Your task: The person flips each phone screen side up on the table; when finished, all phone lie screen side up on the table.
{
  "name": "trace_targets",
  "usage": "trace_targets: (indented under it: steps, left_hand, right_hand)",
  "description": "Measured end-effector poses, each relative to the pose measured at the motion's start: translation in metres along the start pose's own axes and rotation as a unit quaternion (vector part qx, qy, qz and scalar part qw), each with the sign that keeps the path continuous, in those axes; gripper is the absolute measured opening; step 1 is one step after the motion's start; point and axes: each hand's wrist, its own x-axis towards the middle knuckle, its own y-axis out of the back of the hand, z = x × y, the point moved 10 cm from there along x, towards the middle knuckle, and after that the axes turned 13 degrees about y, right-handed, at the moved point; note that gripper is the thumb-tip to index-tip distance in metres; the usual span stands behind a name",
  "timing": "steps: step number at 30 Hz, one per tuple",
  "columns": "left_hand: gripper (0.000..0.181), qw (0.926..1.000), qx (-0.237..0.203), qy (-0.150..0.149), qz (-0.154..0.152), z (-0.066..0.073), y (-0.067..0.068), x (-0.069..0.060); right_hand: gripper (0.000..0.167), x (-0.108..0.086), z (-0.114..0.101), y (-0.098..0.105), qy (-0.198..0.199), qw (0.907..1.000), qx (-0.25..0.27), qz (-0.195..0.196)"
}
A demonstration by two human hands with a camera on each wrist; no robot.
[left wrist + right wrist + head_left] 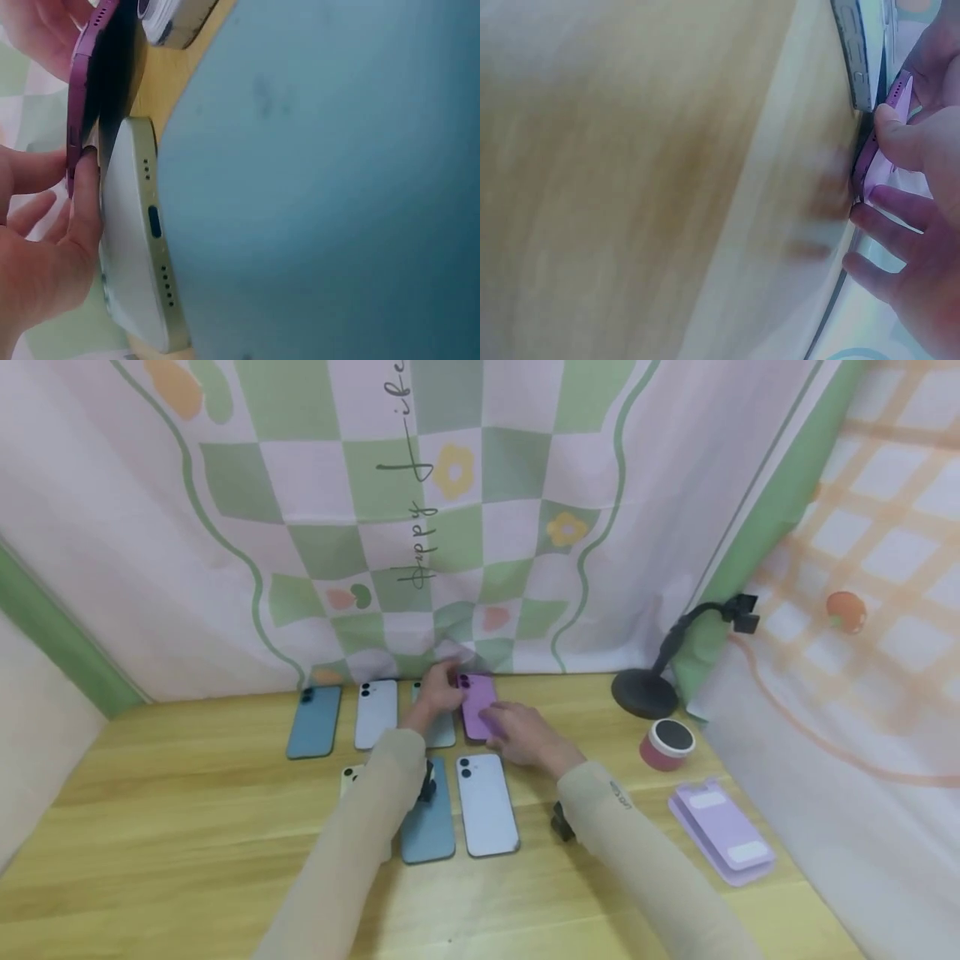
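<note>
Both hands are at a purple phone [476, 700] in the back row, its lower end raised off the table. My left hand [441, 688] pinches one edge of the phone between thumb and finger, as the left wrist view shows. On the opposite side my right hand [525, 733] grips the edge, thumb on one face and fingertips at the other side in the right wrist view. Under the left wrist lies a pale green phone [442, 737], partly hidden. A white phone [377, 714] and a teal phone [314, 722] lie farther left.
Nearer lie a blue phone [429, 835], another white phone [487, 806] and a pale yellow phone [349, 775] mostly behind the left sleeve. At right are a black stand [645, 692], a pink-and-white jar [666, 745] and a lilac folding holder [723, 831]. A patterned curtain [517, 468] hangs behind.
</note>
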Motion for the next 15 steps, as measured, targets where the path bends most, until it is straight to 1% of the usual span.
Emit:
trace_targets:
  steps: [3, 6, 15]
  left_hand:
    - [0.068, 0.9997, -0.010, 0.020, 0.013, -0.0052, 0.0012, 0.0021]
    - [0.065, 0.9989, -0.020, 0.034, 0.025, -0.0088, 0.0019, 0.0036]
    - [0.056, 0.9979, 0.002, 0.046, 0.045, -0.0085, 0.0015, 0.0022]
  right_hand:
    - [0.056, -0.0009, -0.0012, 0.0009, 0.002, 1.0000, -0.005, -0.002]
    - [0.056, -0.0018, -0.0017, 0.0011, -0.001, 1.0000, -0.001, -0.005]
    - [0.056, -0.0033, -0.0002, -0.0040, -0.012, 0.9992, 0.031, -0.021]
